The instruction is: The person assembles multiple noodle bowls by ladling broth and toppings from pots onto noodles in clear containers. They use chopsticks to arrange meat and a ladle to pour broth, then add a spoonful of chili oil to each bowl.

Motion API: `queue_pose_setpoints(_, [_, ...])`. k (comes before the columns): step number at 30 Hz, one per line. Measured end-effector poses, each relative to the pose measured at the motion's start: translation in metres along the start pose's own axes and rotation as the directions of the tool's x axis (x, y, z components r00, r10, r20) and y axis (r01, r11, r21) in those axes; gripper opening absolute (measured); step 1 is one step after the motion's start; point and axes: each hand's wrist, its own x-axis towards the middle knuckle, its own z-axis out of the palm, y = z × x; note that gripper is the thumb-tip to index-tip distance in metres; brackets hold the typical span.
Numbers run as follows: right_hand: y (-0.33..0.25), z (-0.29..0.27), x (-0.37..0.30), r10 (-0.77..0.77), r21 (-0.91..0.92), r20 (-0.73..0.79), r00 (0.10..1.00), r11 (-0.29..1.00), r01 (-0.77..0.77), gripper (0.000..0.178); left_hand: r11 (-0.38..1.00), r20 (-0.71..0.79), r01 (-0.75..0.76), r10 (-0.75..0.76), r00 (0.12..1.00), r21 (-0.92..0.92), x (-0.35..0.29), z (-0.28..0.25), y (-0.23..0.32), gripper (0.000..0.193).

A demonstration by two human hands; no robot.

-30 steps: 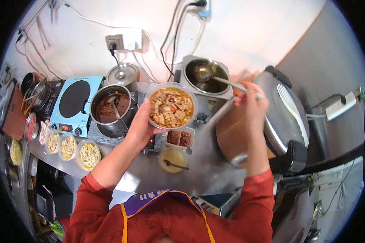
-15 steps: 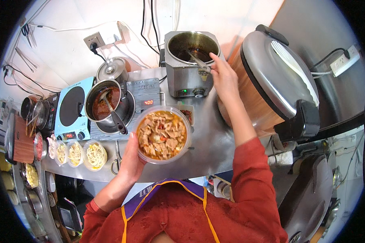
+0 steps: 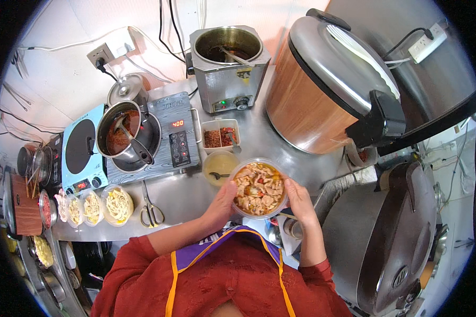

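A round clear plastic bowl (image 3: 258,188) full of sliced meat in brown broth, with red pepper bits, is held close in front of my apron. My left hand (image 3: 223,203) grips its left side and my right hand (image 3: 300,201) its right side, both closed around the wall. Just behind it stands a tub of cloudy pale liquid (image 3: 217,161) with a dark spoon in it. Farther back, a steel warmer pot (image 3: 228,79) holds dark broth, and a ladle (image 3: 235,56) leans on its rim.
A saucepan of red broth (image 3: 122,132) with a ladle sits on the grey induction cooker (image 3: 175,113). Scissors (image 3: 151,211) and several noodle tubs (image 3: 118,203) lie at the left. A two-part chili box (image 3: 220,136) stands midway. Large rice cookers (image 3: 322,90) flank the right.
My right hand has left the ladle at the warmer pot and come down to the bowl's right side. The bowl has moved right and nearer to me, uncovering the chili box and the tub.
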Motion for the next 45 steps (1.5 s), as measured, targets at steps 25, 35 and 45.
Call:
queue_pose_setpoints(25, [-0.01, -0.006, 0.164, -0.379, -0.363, 0.014, 0.925, 0.86, 0.358, 0.044, 0.96, -0.108, 0.171, -0.198, 0.974, -0.221, 0.058, -0.028, -0.075, 0.053])
queue_pose_setpoints(35, [-0.038, 0.078, 0.313, 0.197, 0.027, 0.067, 0.978, 0.98, -0.199, 0.054, 0.407, -0.276, -0.173, 0.821, 0.499, 0.897, -0.034, -0.143, -0.061, 0.017])
queue_pose_setpoints(45, [-0.022, 0.071, 0.328, 0.231, 0.09, 0.155, 0.96, 0.965, -0.247, 0.045, 0.213, -0.163, -0.09, 0.909, 0.383, 0.973, -0.045, -0.18, -0.062, 0.014])
